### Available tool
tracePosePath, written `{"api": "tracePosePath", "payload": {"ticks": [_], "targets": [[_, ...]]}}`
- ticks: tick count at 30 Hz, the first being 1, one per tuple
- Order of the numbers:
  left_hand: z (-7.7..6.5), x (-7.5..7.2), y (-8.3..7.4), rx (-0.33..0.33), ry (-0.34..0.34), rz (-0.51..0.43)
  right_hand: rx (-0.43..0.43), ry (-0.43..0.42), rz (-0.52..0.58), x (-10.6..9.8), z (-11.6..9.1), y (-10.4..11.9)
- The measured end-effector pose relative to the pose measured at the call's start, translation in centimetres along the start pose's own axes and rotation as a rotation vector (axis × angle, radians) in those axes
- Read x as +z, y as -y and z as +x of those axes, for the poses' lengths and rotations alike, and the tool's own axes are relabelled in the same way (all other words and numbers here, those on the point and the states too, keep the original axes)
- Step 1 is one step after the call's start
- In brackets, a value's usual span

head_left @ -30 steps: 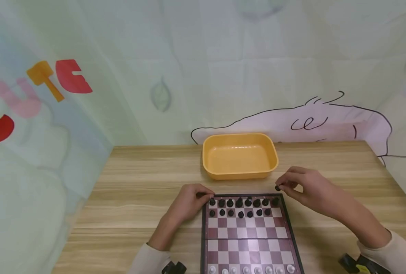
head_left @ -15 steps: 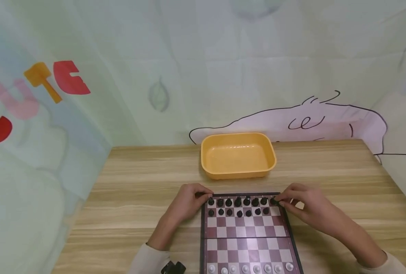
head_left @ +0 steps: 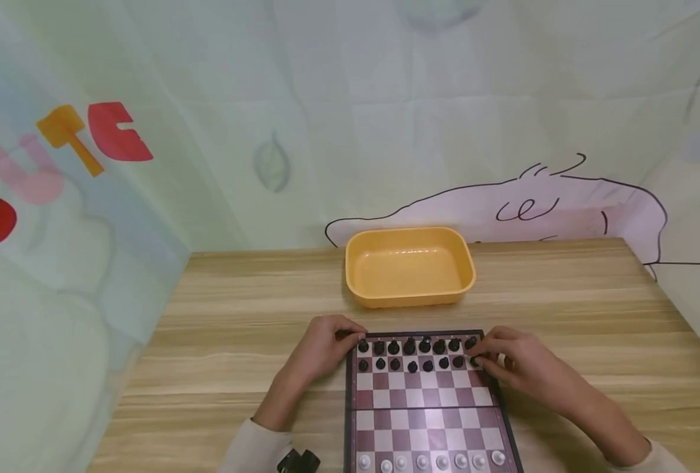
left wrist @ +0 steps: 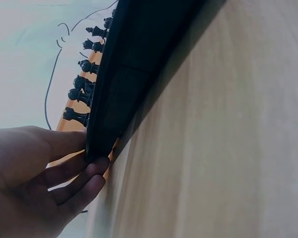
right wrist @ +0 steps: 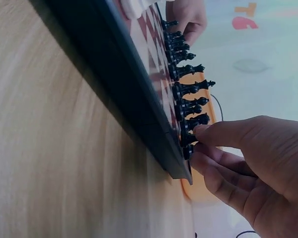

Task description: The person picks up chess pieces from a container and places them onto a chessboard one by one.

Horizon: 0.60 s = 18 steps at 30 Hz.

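Observation:
A chessboard (head_left: 406, 418) lies on the table, with two rows of black chess pieces along its far side. My left hand (head_left: 323, 348) holds the board's far left corner, thumb and fingers on either side of the edge in the left wrist view, close to a black rook (left wrist: 75, 116). Over the far right corner, my right hand (head_left: 521, 361) pinches a black pawn (head_left: 474, 360) at the right end of the second row. Its fingertips partly cover this pawn in the right wrist view, right at the board's surface. A black rook (head_left: 471, 342) stands just behind.
Behind the board stands a yellow plastic tray (head_left: 409, 301), near the wooden table's (head_left: 255, 289) back edge. White pieces (head_left: 441, 462) line the board's near side, cut off by the frame. A printed cloth (head_left: 226, 131) hangs behind the table.
My right hand has brought the black pawn leftward and nearer from beyond the board's far right corner to the end of the second row. My left hand stays at its corner.

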<state>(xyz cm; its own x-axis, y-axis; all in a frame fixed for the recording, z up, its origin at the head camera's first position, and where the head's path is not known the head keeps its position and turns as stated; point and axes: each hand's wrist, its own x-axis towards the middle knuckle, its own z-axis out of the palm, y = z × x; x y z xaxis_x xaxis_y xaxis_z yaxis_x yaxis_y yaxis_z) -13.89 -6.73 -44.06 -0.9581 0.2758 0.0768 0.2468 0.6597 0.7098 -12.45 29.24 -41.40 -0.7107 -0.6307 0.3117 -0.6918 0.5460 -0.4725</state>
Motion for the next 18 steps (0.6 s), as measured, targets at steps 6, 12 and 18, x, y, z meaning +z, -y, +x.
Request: {"api": "tracePosePath", "payload": {"ticks": [6, 12, 18], "targets": [[0.3, 0.1, 0.2, 0.019, -0.005, -0.002, 0.004, -0.022, 0.002, 0.4, -0.3, -0.3], [-0.2, 0.4, 0.7, 0.019, 0.016, -0.003, -0.012, -0.063, 0.037, 1.6, -1.0, -0.1], [-1.0, 0.7, 1.2, 0.040, 0.004, 0.021, 0.067, -0.061, 0.068, 2.4, -1.4, 0.4]]}}
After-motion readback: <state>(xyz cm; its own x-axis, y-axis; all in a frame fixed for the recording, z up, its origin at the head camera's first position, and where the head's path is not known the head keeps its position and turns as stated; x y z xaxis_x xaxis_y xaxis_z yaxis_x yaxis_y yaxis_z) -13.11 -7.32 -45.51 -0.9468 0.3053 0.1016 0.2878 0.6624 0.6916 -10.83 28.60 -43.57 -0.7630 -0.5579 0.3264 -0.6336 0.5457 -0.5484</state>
